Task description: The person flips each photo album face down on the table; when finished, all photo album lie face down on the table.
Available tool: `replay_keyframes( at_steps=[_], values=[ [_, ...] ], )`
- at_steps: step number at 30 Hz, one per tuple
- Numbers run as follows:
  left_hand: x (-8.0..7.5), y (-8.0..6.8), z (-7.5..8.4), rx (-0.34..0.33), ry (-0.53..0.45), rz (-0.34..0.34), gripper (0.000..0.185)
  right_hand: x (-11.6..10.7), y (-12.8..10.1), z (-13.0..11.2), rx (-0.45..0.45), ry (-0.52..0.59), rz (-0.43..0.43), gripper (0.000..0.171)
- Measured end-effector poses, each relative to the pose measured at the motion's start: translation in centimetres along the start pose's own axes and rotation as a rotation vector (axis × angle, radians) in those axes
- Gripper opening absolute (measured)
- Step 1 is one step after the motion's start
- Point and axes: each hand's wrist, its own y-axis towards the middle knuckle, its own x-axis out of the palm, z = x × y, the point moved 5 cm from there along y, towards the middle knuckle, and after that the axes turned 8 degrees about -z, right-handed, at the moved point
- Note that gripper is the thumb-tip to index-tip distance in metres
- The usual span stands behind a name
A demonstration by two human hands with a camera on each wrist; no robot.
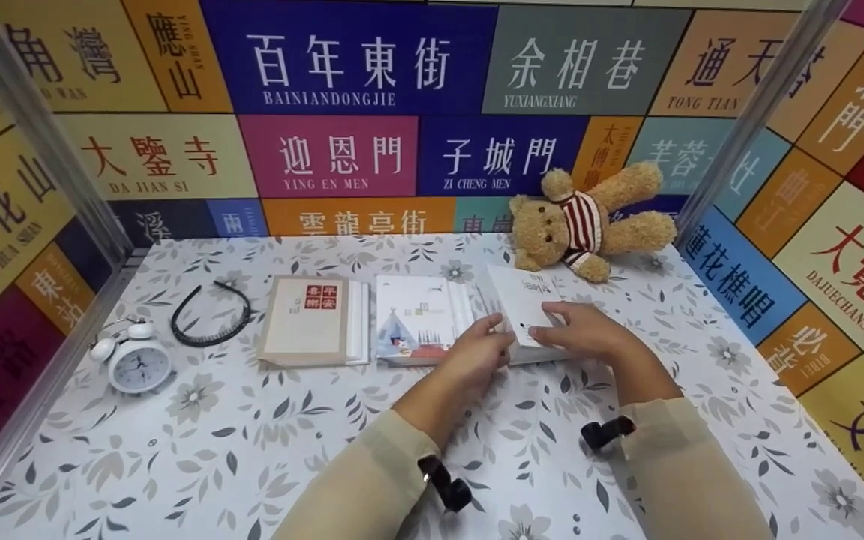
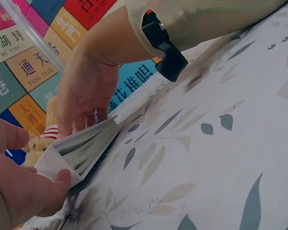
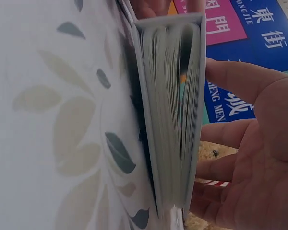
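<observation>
While both hands meet over a white book (image 1: pixel 523 304) on the floral table (image 1: pixel 252 450), the left hand (image 1: pixel 477 360) pinches the book's near left corner, thumb and fingers curled around the cover edge — a closed grip on the book. The right hand (image 1: pixel 589 330) lies flat on the front cover with fingers nearly straight, a relaxed grip that presses rather than clasps. From the left wrist view, the book (image 2: pixel 81 148) shows its page edges fanned slightly above the tablecloth, the left thumb (image 2: pixel 57 179) against its corner and the right hand (image 2: pixel 84 96) over its far side. From the right wrist view, the book (image 3: pixel 175 110) appears edge-on with its cover lifted a little off the pages, the right hand's fingers (image 3: pixel 240 81) spread beside it.

Just left of the white book lies an illustrated book (image 1: pixel 421 319), and beyond that a beige book with a red seal (image 1: pixel 316 321) — three in a row. A black headband (image 1: pixel 211 315) and a white alarm clock (image 1: pixel 136 360) sit near the table's left edge. A teddy bear in a striped shirt (image 1: pixel 586 221) leans at the back, just behind the white book.
</observation>
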Motion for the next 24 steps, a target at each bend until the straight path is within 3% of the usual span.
replay_keyframes(
  at_steps=[5, 10, 13, 18, 21, 24],
  values=[
    [0.0, 0.0, -0.1, 0.009, -0.054, -0.034, 0.067, 0.2, -0.3, -0.6, -0.029, 0.041, -0.01, 0.094],
    [-0.2, 0.4, 1.0, 0.152, -0.152, -0.046, 0.055, 0.3, -0.6, -1.8, -0.064, 0.217, -0.023, 0.091],
    [-0.5, 0.3, 1.9, 0.237, -0.123, -0.004, 0.053, 0.7, -0.7, -3.0, -0.11, 0.361, -0.033, 0.087],
    [-0.6, -0.4, 3.2, 0.307, -0.019, 0.059, 0.059, 1.3, -0.8, -4.4, -0.188, 0.576, -0.011, 0.079],
    [-0.5, -0.6, 3.5, 0.335, 0.036, 0.037, 0.059, 1.3, -0.8, -4.4, -0.2, 0.646, 0.01, 0.076],
    [-0.4, -0.5, 3.2, 0.313, 0.046, -0.016, 0.059, 0.9, -0.8, -3.8, -0.215, 0.687, 0.01, 0.076]
  ],
)
